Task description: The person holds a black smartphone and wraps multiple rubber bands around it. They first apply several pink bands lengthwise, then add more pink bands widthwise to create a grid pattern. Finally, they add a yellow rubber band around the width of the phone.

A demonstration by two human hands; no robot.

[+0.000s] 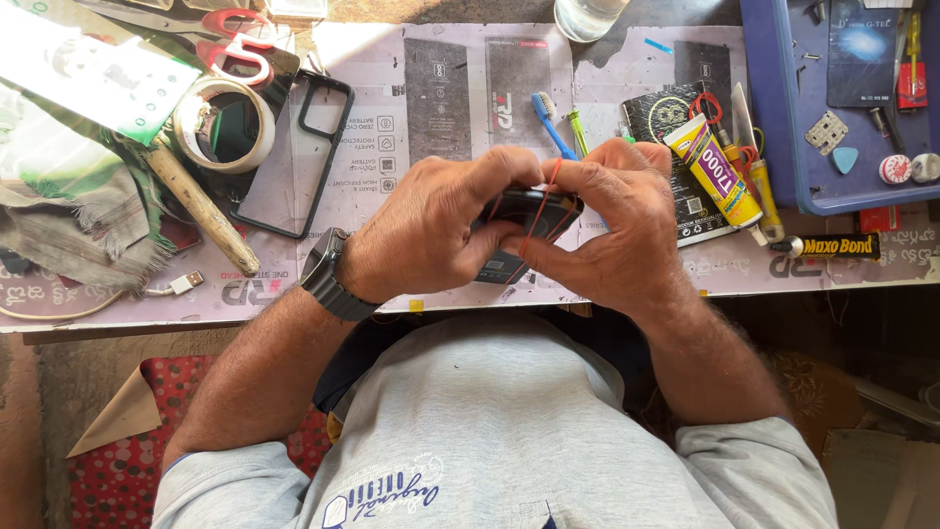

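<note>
Head view: left hand (431, 230) gripping dark phone (524, 220); right hand (612, 230) clamping it, stretching red rubber band (550, 186) around. Advisable: keeping band flat, tension even.

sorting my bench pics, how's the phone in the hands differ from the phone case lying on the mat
The phone is held above the mat by the left hand and right hand, with a red rubber band around it. The phone case lies flat, untouched, and empty. Both are dark and rectangular.
</note>
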